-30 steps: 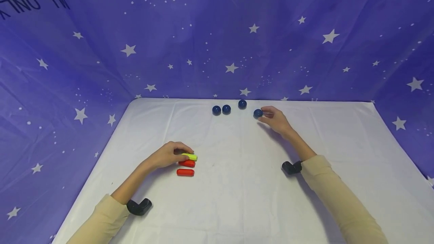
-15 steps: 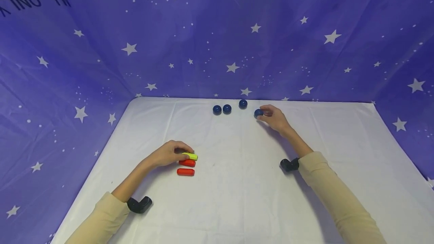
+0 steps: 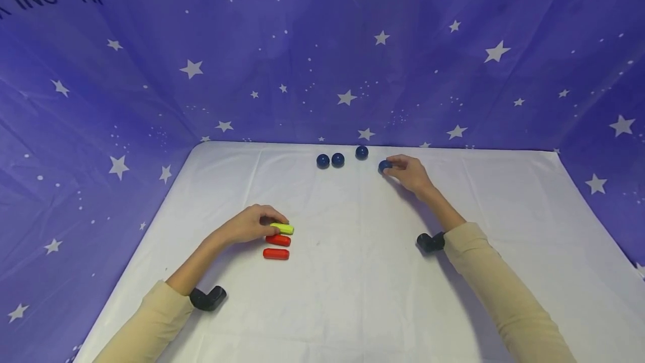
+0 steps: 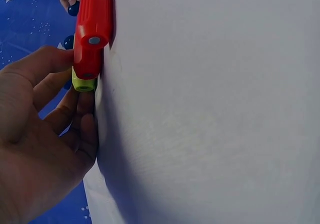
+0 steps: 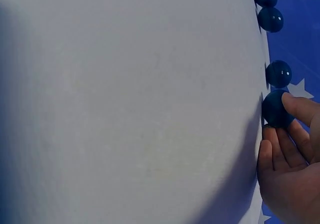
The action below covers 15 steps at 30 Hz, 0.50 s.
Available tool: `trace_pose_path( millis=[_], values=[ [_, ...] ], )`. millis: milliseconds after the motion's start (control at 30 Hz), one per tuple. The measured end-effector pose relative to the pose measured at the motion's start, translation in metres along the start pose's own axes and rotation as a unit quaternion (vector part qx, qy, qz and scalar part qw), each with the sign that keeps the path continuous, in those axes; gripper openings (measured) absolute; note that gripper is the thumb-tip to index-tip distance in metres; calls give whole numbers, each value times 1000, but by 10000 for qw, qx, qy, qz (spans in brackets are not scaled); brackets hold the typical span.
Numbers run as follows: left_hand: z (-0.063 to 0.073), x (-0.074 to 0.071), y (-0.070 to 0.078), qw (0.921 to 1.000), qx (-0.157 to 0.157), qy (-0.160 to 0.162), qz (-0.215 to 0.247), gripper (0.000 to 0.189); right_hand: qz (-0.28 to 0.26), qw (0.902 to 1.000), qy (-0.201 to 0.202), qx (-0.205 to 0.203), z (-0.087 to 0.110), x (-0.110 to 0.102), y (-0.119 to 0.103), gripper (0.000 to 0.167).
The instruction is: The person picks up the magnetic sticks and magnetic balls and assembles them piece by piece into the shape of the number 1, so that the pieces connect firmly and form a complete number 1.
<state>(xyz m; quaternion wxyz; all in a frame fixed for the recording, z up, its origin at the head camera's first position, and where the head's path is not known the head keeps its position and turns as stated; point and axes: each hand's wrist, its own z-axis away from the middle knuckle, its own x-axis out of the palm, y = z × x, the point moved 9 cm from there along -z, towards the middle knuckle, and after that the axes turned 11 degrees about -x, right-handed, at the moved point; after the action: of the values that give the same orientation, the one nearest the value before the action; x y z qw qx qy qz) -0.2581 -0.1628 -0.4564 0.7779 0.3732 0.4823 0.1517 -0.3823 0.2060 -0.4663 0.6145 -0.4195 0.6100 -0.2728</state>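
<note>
My left hand (image 3: 250,224) holds a yellow-green rod (image 3: 285,228) between thumb and fingers, low over the white cloth. Right in front of it lies a red rod (image 3: 279,241), and a second red rod (image 3: 276,254) is nearer to me; in the left wrist view the closest red rod (image 4: 96,21) has a grey disc in its end. At the back, my right hand (image 3: 412,173) pinches a blue ball (image 3: 384,167), which its thumb partly covers. Left of that ball sit three more blue balls: a lone ball (image 3: 361,152) and a pair side by side, including the leftmost ball (image 3: 323,161).
A white cloth (image 3: 332,284) covers the table, with a purple star-printed curtain (image 3: 282,60) rising behind and at both sides. Black wrist-camera mounts stick out from the left cuff (image 3: 209,298) and the right cuff (image 3: 430,242).
The right thumb has come further round the front of the blue ball. My left hand keeps its hold on the yellow-green rod; the whole view shifts slightly.
</note>
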Motion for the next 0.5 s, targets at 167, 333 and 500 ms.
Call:
trace_pose_path(
  millis=[167, 333, 500],
  values=[
    [-3, 0, 0, 10000, -38, -46, -55, 23, -80, 10000, -39, -32, 0, -2, 0, 44],
    [-5, 0, 1, 9999, -39, -6, -114, 21, -106, 9999, -87, -3, 0, -2, 0, 43],
    [-8, 2, 6, 9999, 72, 78, -114, 21, -149, 9998, -121, -5, -1, -1, 2, 44]
  ],
)
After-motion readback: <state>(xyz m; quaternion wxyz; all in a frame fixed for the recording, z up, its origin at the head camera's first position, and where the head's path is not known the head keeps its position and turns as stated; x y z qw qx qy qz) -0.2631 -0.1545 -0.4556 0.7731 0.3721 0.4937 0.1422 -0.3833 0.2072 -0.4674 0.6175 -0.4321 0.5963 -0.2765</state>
